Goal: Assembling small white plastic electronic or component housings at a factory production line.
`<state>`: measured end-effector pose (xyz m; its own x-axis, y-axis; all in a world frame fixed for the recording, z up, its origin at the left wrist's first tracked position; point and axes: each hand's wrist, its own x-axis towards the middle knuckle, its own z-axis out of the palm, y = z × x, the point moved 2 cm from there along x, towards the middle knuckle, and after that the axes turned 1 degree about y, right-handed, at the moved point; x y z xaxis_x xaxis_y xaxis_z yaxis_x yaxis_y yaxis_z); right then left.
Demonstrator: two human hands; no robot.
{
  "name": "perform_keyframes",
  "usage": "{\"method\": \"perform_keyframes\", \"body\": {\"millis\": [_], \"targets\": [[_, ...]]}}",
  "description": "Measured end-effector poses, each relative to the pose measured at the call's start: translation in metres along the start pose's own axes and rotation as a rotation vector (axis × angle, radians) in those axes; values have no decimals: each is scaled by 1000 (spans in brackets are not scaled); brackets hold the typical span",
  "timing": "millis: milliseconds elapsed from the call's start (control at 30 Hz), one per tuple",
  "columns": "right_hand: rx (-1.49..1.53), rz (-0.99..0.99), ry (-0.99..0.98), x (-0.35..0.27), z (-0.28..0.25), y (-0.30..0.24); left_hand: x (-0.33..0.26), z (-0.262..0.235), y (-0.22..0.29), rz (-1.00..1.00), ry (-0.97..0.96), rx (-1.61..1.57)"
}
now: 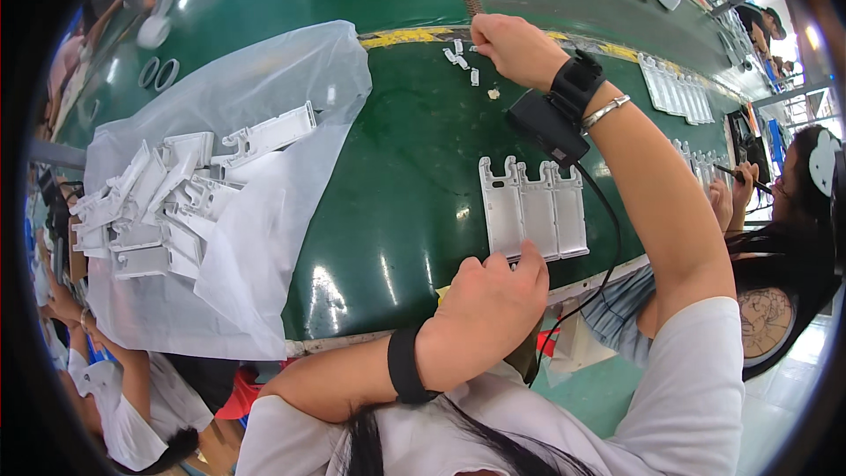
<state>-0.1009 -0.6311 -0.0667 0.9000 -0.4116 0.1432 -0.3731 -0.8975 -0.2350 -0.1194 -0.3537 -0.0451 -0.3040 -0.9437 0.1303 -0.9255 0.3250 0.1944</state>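
Note:
My right hand [515,48] reaches to the far side of the green work surface, its fingers curled together beside several small white plastic pieces [462,63]. Whatever its fingertips hold is hidden behind the hand. Closer in, three pale plastic housings [532,216] stand side by side, their hooked ends pointing away from me. My left hand [489,308] is closed at their near edge, with a fingertip against or just over that edge. What lies under its fingers cannot be seen.
Left of me, a pile of similar housings [159,203] lies on a translucent plastic sheet [308,62]. A black device [546,128] with a cable hangs at my right wrist. More housings [677,92] are lined up at the far right, near a co-worker [775,211] holding a dark tool.

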Motion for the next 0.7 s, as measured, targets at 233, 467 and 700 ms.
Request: {"method": "perform_keyframes", "body": {"millis": [233,467,700], "targets": [[748,123,-98,-74,-80,-54,-5,-35,-20,-61,293,-404],[1164,210,-96,-171,-64,-127,-14,-32,-33,-228,441,-863],[194,-202,476,-201,-52,-157,-18,-21,-26,-468,339,-1274]]}}
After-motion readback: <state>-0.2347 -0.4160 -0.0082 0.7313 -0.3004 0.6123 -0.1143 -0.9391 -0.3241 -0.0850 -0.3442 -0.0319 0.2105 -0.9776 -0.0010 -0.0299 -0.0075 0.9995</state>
